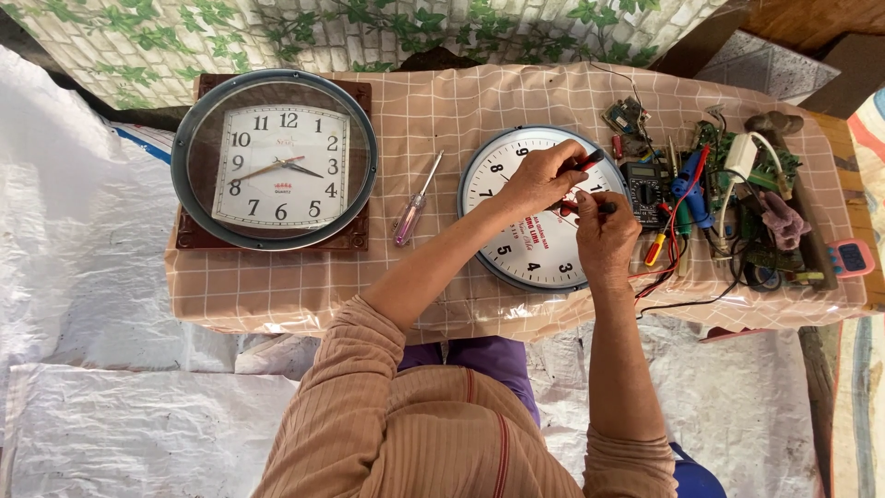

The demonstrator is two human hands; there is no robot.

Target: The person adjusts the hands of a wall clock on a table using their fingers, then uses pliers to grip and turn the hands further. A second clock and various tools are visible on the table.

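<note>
Left hand (539, 177) pinching red probe (590, 161), right hand (604, 231) gripping black probe (604, 208), over round white-faced wall clock (525, 249) with red lettering, checked tablecloth (433, 120)

Worktop (277, 286) covered with a tan checked cloth. Far left on it: a round wall clock (275, 159) with a grey rim and square white dial, resting on a dark brown board (355, 242). Just right of that, a screwdriver (415, 203) with a clear pink handle, lying apart from the clock. Right end: a black multimeter (647, 189), a green circuit board (625, 115), a blue-handled tool (690, 189), tangled wires, a small pink device (850, 258) at the edge. White plastic sheet (83, 277) covers the floor. Leaf-patterned wall (277, 32) behind.
</note>
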